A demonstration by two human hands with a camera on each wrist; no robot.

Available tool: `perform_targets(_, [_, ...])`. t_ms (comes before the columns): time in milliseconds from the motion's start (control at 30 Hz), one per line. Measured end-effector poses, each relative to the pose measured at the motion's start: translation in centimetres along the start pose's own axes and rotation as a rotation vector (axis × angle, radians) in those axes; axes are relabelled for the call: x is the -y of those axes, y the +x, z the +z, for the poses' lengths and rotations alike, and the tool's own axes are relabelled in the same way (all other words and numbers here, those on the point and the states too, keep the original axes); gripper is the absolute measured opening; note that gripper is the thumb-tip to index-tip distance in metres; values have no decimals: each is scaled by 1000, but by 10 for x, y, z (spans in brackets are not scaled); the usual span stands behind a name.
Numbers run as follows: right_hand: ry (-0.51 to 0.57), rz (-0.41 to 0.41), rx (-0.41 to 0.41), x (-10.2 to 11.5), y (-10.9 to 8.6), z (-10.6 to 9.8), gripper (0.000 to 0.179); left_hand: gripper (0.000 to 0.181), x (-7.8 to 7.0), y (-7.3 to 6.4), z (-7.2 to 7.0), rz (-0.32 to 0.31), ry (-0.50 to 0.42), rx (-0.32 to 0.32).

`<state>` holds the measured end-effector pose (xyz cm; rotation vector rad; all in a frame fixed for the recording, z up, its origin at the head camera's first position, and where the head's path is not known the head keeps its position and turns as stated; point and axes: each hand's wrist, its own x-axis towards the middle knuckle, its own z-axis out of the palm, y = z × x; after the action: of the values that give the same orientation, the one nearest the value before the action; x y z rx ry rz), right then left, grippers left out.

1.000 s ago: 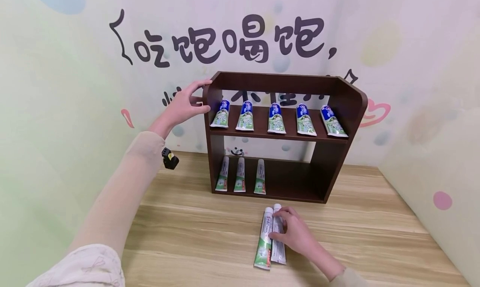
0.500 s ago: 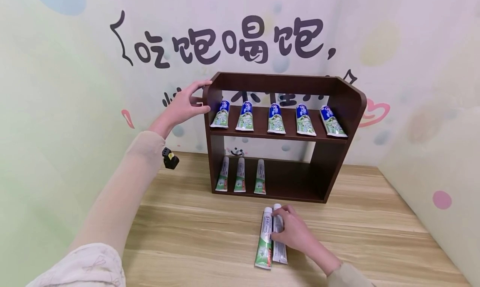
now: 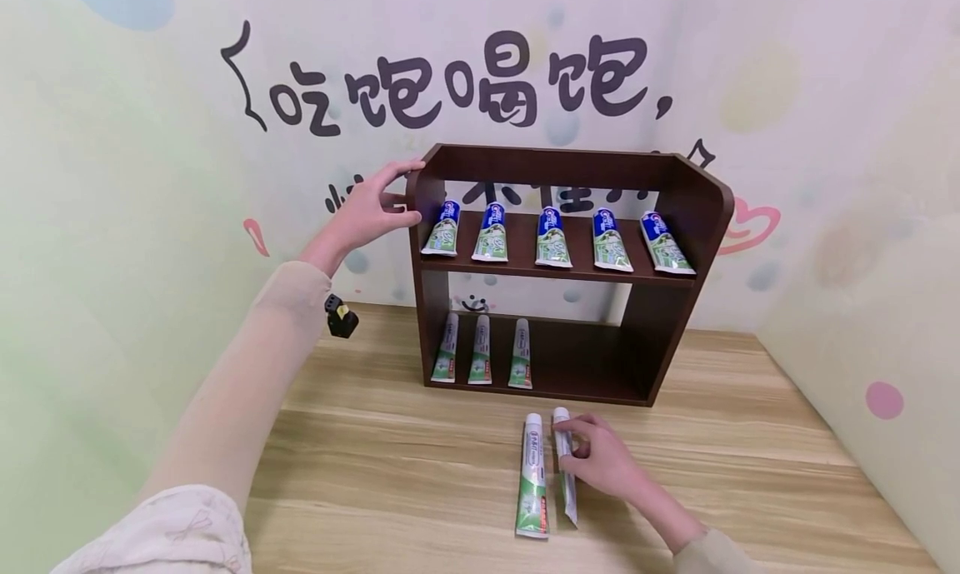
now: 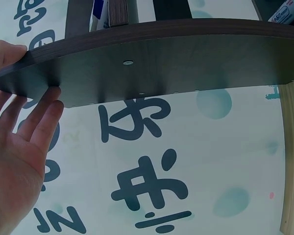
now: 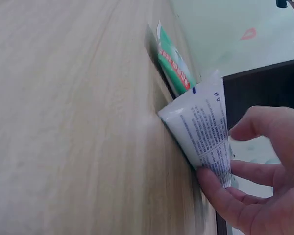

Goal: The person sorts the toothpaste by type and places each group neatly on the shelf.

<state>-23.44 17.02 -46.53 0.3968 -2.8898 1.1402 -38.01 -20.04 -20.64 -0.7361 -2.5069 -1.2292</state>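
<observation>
In the head view, my right hand (image 3: 603, 459) pinches a toothpaste tube (image 3: 567, 486) that stands tipped on its long edge on the table. The right wrist view shows its printed white back (image 5: 203, 125) facing the camera, with thumb and fingers on its two edges. A second, green-and-white toothpaste tube (image 3: 532, 478) lies face up just left of it, apart from it. My left hand (image 3: 365, 212) holds the upper left edge of a dark brown shelf (image 3: 588, 361). In the left wrist view, its thumb and fingers lie on either side of the side panel (image 4: 161, 61).
Several blue-capped-looking toothpaste tubes (image 3: 552, 239) lean in a row on the upper shelf. Three green-and-white tubes (image 3: 482, 351) line the left part of the lower level. A small black object (image 3: 342, 317) sits on the wooden table (image 3: 375, 466) behind the left forearm.
My right hand has shifted slightly right and tipped its tube onto its edge, opening a gap from the other tube. The other tube has turned straighter. My left hand has stayed put.
</observation>
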Motion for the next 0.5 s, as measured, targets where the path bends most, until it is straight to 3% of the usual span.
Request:
perform_targets(233, [11, -28, 14, -4, -6, -7, 59, 69, 5, 1, 0, 16, 0, -5])
perform_targets(500, [95, -21, 50, -11, -12, -13, 60, 69, 6, 0, 0, 19, 5, -12])
